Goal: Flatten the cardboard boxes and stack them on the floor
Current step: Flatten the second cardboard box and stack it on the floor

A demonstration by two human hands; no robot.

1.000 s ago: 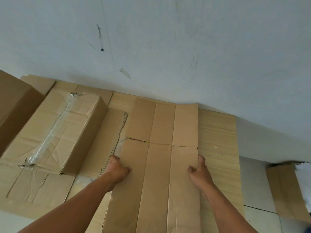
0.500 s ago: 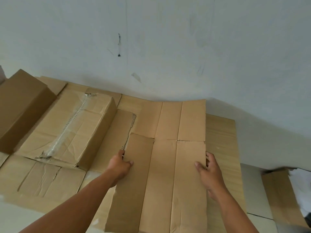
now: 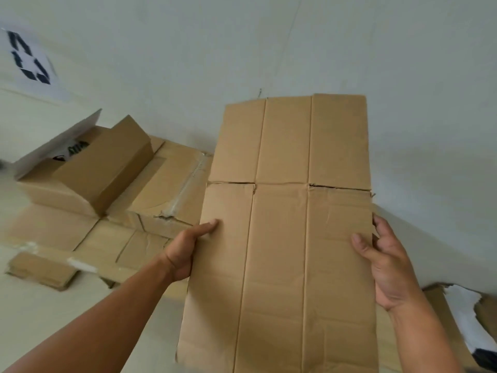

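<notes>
A flattened brown cardboard box (image 3: 285, 238) with long fold creases is lifted off the floor and held up in front of me. My left hand (image 3: 185, 249) grips its left edge, thumb on the front face. My right hand (image 3: 382, 262) grips its right edge, thumb on the front and fingers behind. Several flat cardboard sheets (image 3: 129, 240) lie on the floor to the left, by the wall.
A taped box (image 3: 172, 195) and a smaller closed box (image 3: 107, 165) rest on the floor sheets at left, an open box (image 3: 51, 154) behind them. A small folded piece (image 3: 40, 270) lies at lower left. Torn cardboard (image 3: 457, 313) lies at right. The wall is close ahead.
Both hands have raised the flattened box from the floor pile up toward me. The view has swung left, bringing more boxes into sight.
</notes>
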